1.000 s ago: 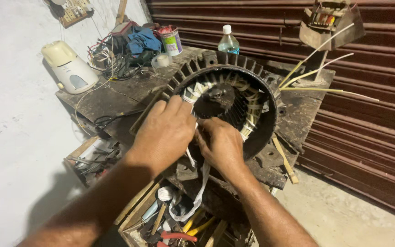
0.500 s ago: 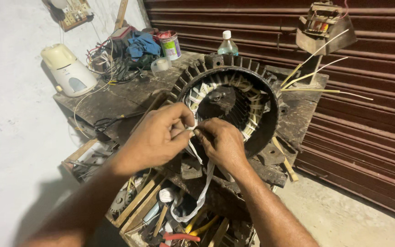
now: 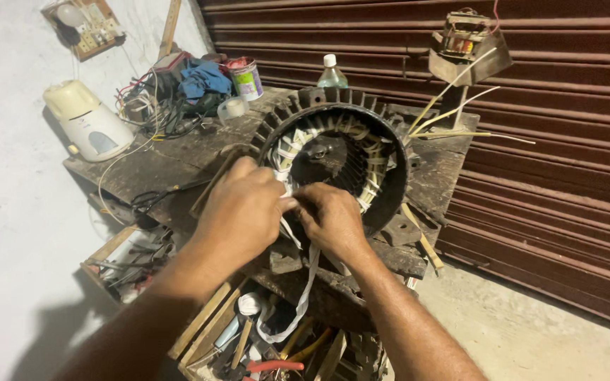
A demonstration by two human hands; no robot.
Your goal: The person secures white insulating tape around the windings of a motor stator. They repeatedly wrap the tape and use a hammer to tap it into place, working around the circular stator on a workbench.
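Right at the near rim of the motor stator (image 3: 337, 159), where the pale windings ring the dark bore, both hands meet over a white cotton tape (image 3: 303, 293). That tape runs from between the hands down past the front edge of the bench (image 3: 142, 169) and hangs in a loose loop over the clutter of tools below. The left hand (image 3: 238, 215) has its fingers curled in and pinched together at the tips against the winding edge, seemingly gripping the upper end of the tape. The right hand (image 3: 330, 219) is closed too, thumb and fingers pressed together just beside the left, holding the tape or the coil under it; which of the two is hidden by the knuckles.

The step looks like binding the coil ends, and doing it well probably means keeping the tape taut and flat, with one hand pinning the turn while the other pulls, so the free loop does not catch on the tools beneath.

The stator stands on its side on the dark, worn bench. Behind it stands a clear plastic bottle (image 3: 331, 73), with a paint tin (image 3: 246, 78) and a blue cloth (image 3: 202, 79) further left beside a tangle of wires. A cream appliance base (image 3: 90, 120) sits at the far left corner. Thin bamboo sticks (image 3: 460, 113) jut out to the right, before a red-brown roller shutter (image 3: 566, 141).
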